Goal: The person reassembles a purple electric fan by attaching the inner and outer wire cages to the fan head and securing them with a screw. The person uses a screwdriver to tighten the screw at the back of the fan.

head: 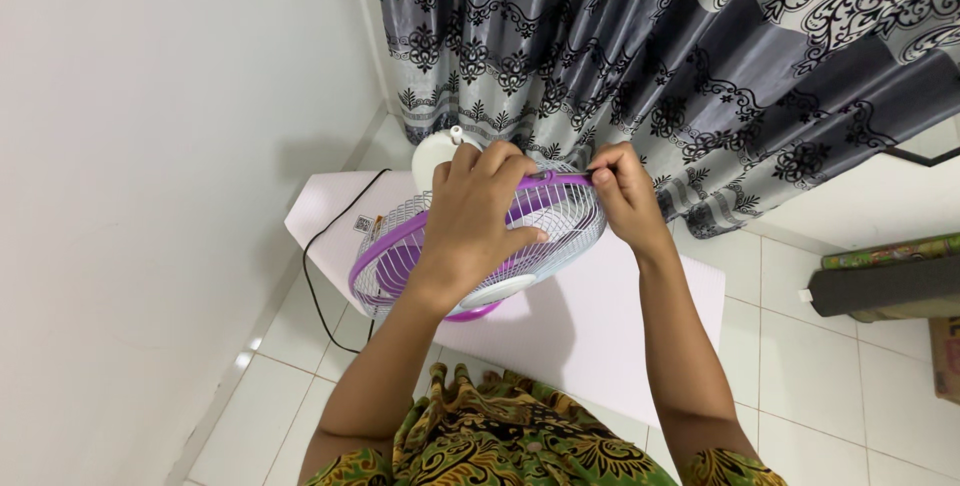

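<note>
Your left hand (480, 221) lies spread, fingers open, on the white fan grille (560, 221). At its 2 o'clock, your right hand (622, 191) pinches the purple rim (375, 251), fingers closed.

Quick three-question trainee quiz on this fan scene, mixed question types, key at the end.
1. True or false: the left hand rests on the fan's wire grille.
2. What does the right hand pinch? A) black power cord B) purple rim band C) curtain
3. What colour is the table under the fan?

Key: 1 true; 2 B; 3 pale pink.
</note>
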